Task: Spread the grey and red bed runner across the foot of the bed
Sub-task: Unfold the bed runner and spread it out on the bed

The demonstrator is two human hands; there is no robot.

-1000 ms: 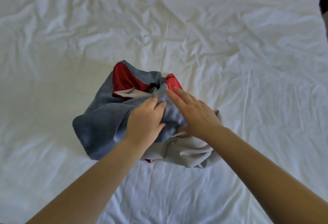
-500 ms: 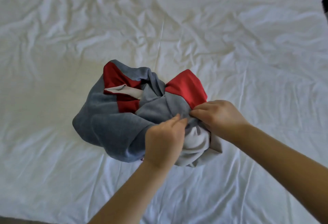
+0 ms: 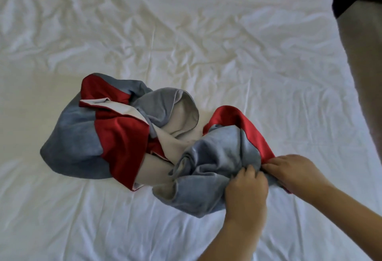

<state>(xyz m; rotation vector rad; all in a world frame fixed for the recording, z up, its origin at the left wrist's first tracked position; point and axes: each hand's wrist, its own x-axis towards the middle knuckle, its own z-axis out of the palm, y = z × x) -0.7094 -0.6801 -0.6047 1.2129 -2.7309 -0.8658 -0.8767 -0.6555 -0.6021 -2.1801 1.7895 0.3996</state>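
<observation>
While crumpled on the bed (image 3: 206,33), bed runner (image 3: 124,136) in both clenched hands: left hand (image 3: 246,190), right hand (image 3: 293,172).

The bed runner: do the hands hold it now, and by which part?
Yes. Both the left hand and the right hand pinch the bed runner at its bunched near-right end, close together.

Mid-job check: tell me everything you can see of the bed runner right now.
The runner is a soft grey cloth with glossy red bands and a pale lining. It is not spread: it lies bunched in a twisted heap on the wrinkled white sheet, folds turned over so the lining shows in the middle. Its near-right end is drawn out from the heap, where the left hand and right hand both pinch it, side by side.
</observation>
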